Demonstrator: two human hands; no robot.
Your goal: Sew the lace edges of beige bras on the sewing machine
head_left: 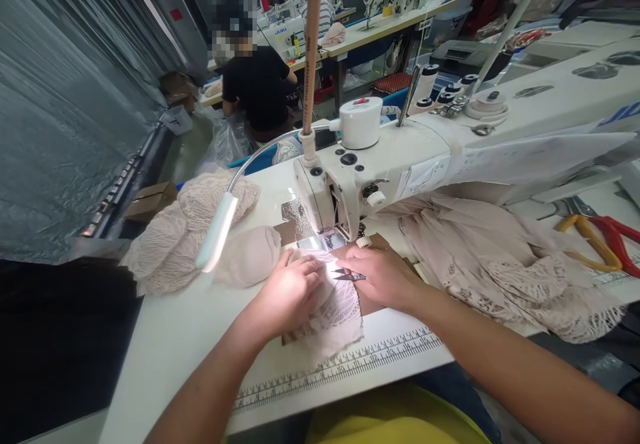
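My left hand (295, 291) lies on a pale pink lace piece (343, 304), its fingers stretched out flat over the cloth just before the needle area of the sewing machine (325, 197). In my right hand (383, 272) is a pair of thread snips (349, 275), its dark pointed blades directed left over the lace. The right fingers are closed round the snips, close to the presser foot. Part of the lace is hidden beneath my left hand. A roll of sheer pink fabric (253, 257) rests just left of that hand.
Bundles of lace (175, 231) lie at the table's left under a bendable lamp (217, 234). Gathered pink fabric (480, 244) and red-and-yellow scissors (595, 241) are at right. A ruler strip (345, 364) runs along the front edge. Another person (257, 87) sits farther back.
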